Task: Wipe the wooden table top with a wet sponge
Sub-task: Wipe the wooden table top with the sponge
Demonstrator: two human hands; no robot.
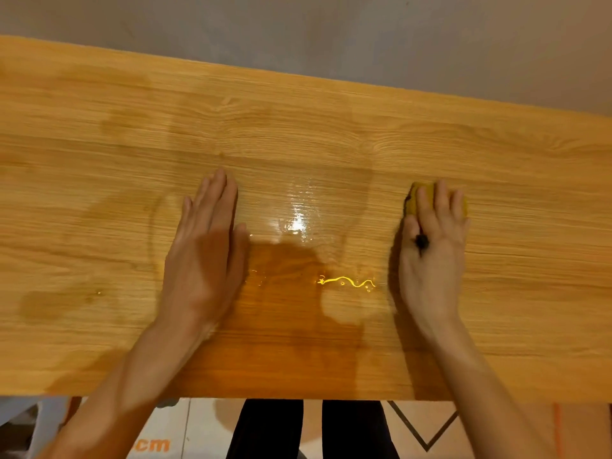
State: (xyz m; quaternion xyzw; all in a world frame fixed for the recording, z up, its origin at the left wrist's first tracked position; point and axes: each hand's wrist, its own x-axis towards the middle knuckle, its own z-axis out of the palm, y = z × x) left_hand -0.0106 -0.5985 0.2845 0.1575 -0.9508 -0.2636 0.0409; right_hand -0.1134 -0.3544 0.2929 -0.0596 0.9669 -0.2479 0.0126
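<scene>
Nearest the camera, at the bottom centre of the frame, stand the person's dark-clad legs (pixel 311 429) on a pale floor (pixel 430 422) marked with a dark angular line at lower right. A pale sheet or box (pixel 172 435) lies on the floor at lower left; it bears orange lettering, of which only "cm" can be read.

The wooden table top (pixel 331 127) spans the full width of the frame, its far edge running from upper left down toward the right against a plain grey wall (pixel 298 34). The grain is light oak in colour. Darker damp patches cover the left and centre of the surface. A glossy wet film (pixel 298 220) reflects a bright light between the two hands, and a thin bright line of water (pixel 347 282) lies just below it.

The left hand (pixel 207 246) lies flat, palm down on the wood, fingers straight and together, holding nothing.

The right hand (pixel 433 240) presses down on a yellow sponge (pixel 414 197) at centre right of the frame, fingers extended over its top. The sponge rests on the table, mostly hidden beneath the fingers. A small dark mark shows on the back of this hand.
</scene>
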